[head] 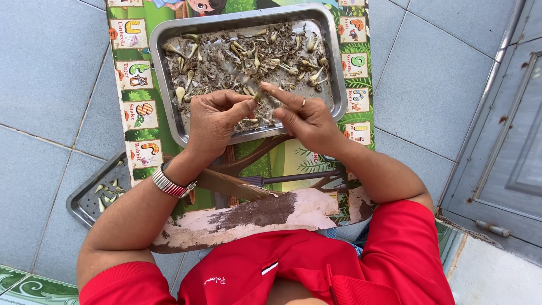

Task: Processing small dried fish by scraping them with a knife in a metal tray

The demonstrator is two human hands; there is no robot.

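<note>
A metal tray (168,107) rests on a colourful picture board (131,101) and holds several small pale bulbs with dried roots and loose husk. Over its near edge, my left hand (213,121) and my right hand (302,116) meet. Both pinch one small bulb (257,96) between their fingertips. A metal watch sits on my left wrist and a ring on my right hand.
A second, perforated metal tray (90,195) with a few peeled pieces lies on the tiled floor at the lower left, partly under the board. A grey metal door (508,141) stands at the right. My red shirt fills the bottom.
</note>
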